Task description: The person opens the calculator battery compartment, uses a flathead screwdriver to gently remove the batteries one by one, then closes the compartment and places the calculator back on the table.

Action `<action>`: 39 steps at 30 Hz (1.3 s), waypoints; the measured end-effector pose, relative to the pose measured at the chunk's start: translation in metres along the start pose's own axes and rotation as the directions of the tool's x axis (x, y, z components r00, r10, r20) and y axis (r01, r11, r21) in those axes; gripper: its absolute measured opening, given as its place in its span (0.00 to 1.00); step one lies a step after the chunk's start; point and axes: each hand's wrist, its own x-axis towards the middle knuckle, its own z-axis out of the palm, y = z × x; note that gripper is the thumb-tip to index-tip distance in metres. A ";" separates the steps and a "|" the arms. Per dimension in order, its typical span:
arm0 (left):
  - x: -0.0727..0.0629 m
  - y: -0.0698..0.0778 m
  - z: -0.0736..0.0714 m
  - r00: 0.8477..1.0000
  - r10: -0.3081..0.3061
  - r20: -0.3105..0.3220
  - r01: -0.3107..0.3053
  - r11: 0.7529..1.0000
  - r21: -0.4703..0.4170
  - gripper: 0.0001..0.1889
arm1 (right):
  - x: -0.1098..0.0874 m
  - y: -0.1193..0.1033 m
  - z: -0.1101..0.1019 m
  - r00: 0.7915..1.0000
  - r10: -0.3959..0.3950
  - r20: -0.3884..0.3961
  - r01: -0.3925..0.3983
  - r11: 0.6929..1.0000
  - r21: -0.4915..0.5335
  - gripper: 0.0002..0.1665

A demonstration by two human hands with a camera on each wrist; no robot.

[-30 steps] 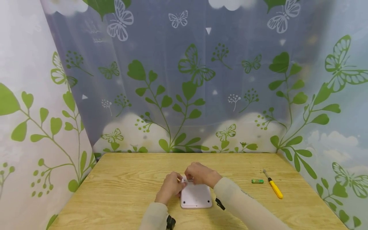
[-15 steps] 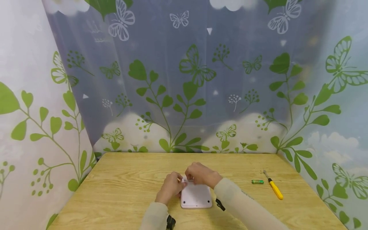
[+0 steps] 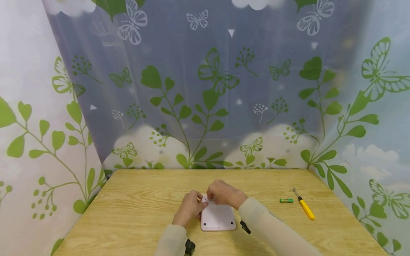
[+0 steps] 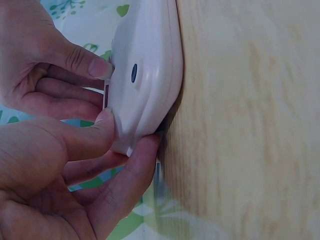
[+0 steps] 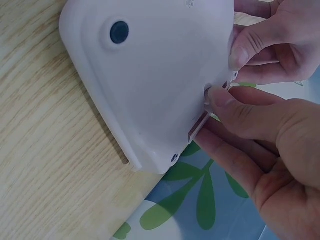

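A flat, pale pink device (image 3: 219, 216) with rounded corners lies underside up on the table, small dark round feet showing at its corners. My left hand (image 3: 188, 209) grips its far left corner, thumb on top and fingers underneath. At the far edge, my right hand (image 3: 225, 193) pinches the device beside a narrow dark slot (image 5: 199, 127). In the right wrist view the right thumb covers part of this slot, while the curled fingers sit behind the edge. I cannot tell whether a small loose part is between thumb and fingers.
To the right on the wooden table (image 3: 144, 199) lies a green battery (image 3: 286, 201). Beyond it is a screwdriver (image 3: 306, 208) with a yellow handle, its tip pointing away. A patterned curtain (image 3: 179, 89) with leaves and butterflies hangs behind the table and along both sides.
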 end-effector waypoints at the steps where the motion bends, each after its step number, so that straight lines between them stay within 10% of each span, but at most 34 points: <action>1: 0.000 0.000 0.000 1.000 0.000 0.002 0.000 1.000 0.000 0.16 | 0.000 0.000 0.000 1.000 -0.001 0.001 0.001 1.000 0.001 0.11; 39: 0.003 -0.003 0.000 1.000 0.005 0.013 -0.004 1.000 -0.019 0.17 | 0.004 0.000 0.003 0.999 -0.021 -0.030 0.020 1.000 -0.014 0.12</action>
